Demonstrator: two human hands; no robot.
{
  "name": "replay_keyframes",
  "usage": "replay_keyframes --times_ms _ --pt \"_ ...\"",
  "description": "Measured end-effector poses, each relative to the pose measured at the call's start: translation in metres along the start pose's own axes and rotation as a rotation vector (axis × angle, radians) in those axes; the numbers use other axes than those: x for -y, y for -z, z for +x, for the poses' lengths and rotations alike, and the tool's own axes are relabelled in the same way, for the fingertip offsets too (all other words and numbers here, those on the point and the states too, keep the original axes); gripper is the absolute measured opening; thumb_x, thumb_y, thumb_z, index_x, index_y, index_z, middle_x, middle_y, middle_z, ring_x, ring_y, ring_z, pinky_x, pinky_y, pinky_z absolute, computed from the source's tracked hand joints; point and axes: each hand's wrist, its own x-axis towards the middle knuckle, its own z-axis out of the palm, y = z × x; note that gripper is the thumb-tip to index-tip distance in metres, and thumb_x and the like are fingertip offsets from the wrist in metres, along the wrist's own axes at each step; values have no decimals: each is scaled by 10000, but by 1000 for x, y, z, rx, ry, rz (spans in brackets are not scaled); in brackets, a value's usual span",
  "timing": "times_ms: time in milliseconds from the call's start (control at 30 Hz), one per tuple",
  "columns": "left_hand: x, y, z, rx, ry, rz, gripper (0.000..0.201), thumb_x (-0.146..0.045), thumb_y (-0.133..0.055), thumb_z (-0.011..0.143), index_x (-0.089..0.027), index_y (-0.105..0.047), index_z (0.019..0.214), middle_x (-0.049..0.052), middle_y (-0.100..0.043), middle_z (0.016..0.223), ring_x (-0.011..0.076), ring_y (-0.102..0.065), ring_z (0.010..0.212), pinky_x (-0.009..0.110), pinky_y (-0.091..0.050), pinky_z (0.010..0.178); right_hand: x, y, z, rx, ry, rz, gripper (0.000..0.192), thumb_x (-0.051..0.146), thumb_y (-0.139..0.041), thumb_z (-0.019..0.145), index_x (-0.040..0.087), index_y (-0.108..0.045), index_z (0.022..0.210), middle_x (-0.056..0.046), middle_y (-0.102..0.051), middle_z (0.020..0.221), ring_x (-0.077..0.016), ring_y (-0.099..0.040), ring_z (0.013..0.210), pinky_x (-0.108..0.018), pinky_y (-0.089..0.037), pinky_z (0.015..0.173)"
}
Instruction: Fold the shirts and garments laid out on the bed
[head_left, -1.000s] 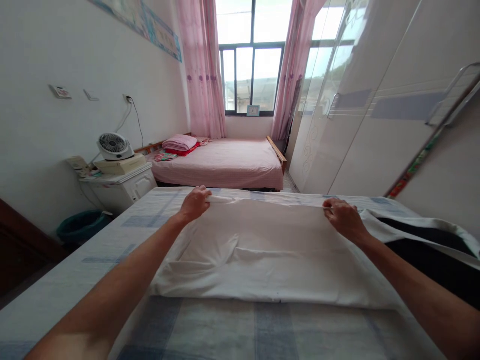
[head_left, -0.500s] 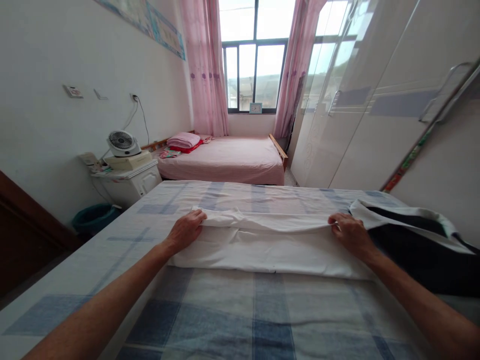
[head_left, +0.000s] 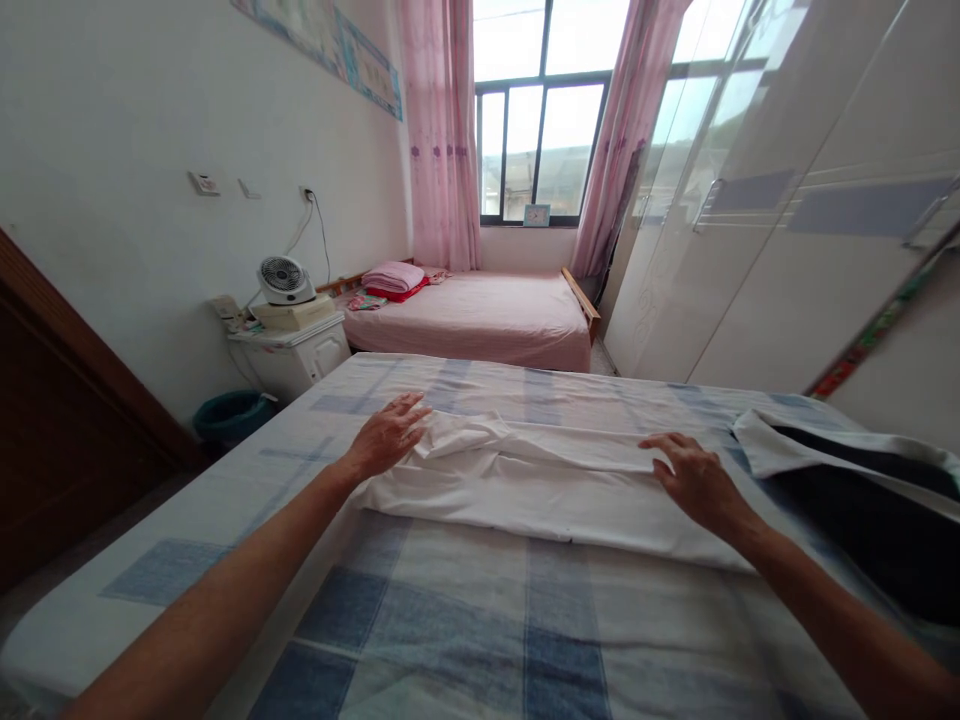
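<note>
Both hands have let go: left hand (head_left: 388, 436) now lies flat, fingers spread, on the left end of the white folded cotton cloth (head_left: 525, 485); right hand (head_left: 694, 476) is also open, palm down, pressing the cloth's right end. Neither grips anything. Half a second ago both were pinching the far edge and carrying it toward the near side; a second ago that edge was still stretched out at the far side with the cloth lying as a wide sheet. So the fold is laid over and the cloth is now a narrow band running left to right across the middle of the blue-and-white checked bed sheet (head_left: 465, 620), hands apparently flattening it. The left end is bunched and wrinkled under the fingers; cannot tell whether the edges line up there. To the right, just beside the cloth, sits a black garment with white trim (head_left: 847, 490), same spot as earlier. The view has also shifted: the far pink bed (head_left: 487, 315), small white fan (head_left: 283, 280) on its white bedside cabinet (head_left: 296, 355) and green bin (head_left: 232, 415) sit further right in frame than before, and a dark wooden panel (head_left: 67, 420) now shows at near left.
</note>
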Motion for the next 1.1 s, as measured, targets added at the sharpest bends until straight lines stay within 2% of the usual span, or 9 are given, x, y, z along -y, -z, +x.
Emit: replay_keyframes --times_ms 133,233,300,400,667,800,867,1000,1100 --pt "20 -8 -10 137 121 34 404 -406 -372 899 -220 -662 1110 80 -653 1197 227 -570 1151 337 -433 974 34 -7 11 90 90 104 267 157 -441 821 193 -624 1013 -88 -654 1075 -237 -599 1026 -385 -439 889" --pt "23 -4 -7 -30 192 49 374 -319 -361 903 -199 -693 1027 94 -681 1120 226 -611 1070 331 -456 939 54 -14 19 136 110 153 262 161 -442 834 192 -620 1023 -88 -654 1071 -229 -614 989 -371 -447 877" --pt "21 -1 3 -134 115 49 354 -265 -385 889 -181 -680 1067 98 -638 1207 218 -564 1143 329 -417 996 66 -20 26 139 123 174 272 168 -435 847 183 -610 1055 -95 -646 1089 -228 -617 980 -371 -447 878" --pt "18 -5 25 -100 43 20 355 -246 -390 897 -181 -652 1128 82 -582 1293 191 -496 1221 312 -351 1063 80 -30 35 157 134 196 276 188 -433 865 172 -597 1087 -100 -638 1111 -228 -615 985 -368 -444 884" --pt "33 -31 50 -1 367 49 162 -191 -529 793 -174 -670 872 92 -681 994 215 -636 918 285 -489 797 93 -51 29 85 73 195 239 261 -405 905 214 -620 1001 -88 -624 1137 -221 -589 1039 -364 -446 846" --pt "14 -21 41 -62 389 97 259 -135 -488 797 -153 -637 1008 134 -626 1134 238 -584 1044 319 -450 881 93 -49 30 119 53 252 254 265 -412 893 201 -617 1029 -94 -628 1149 -230 -584 1054 -386 -438 881" --pt "-2 -10 33 -57 347 109 235 -212 -480 835 -167 -639 1003 122 -649 1088 243 -586 1039 326 -442 885 98 -44 36 134 37 320 276 259 -418 881 195 -610 1068 -93 -639 1150 -224 -585 1066 -379 -430 915" --pt "-30 6 11 116 316 69 361 -493 -466 853 -206 -659 959 73 -707 847 259 -648 859 334 -466 750 128 -35 55 161 38 494 313 252 -438 861 214 -598 1127 -69 -663 1150 -204 -589 1072 -351 -416 944" --pt "-42 8 0 226 321 -56 334 -479 -530 817 -224 -654 994 33 -721 808 221 -663 801 282 -451 698 157 -35 71 265 -79 545 343 285 -463 852 229 -586 1167 -49 -695 1085 -195 -632 941 -325 -442 858"
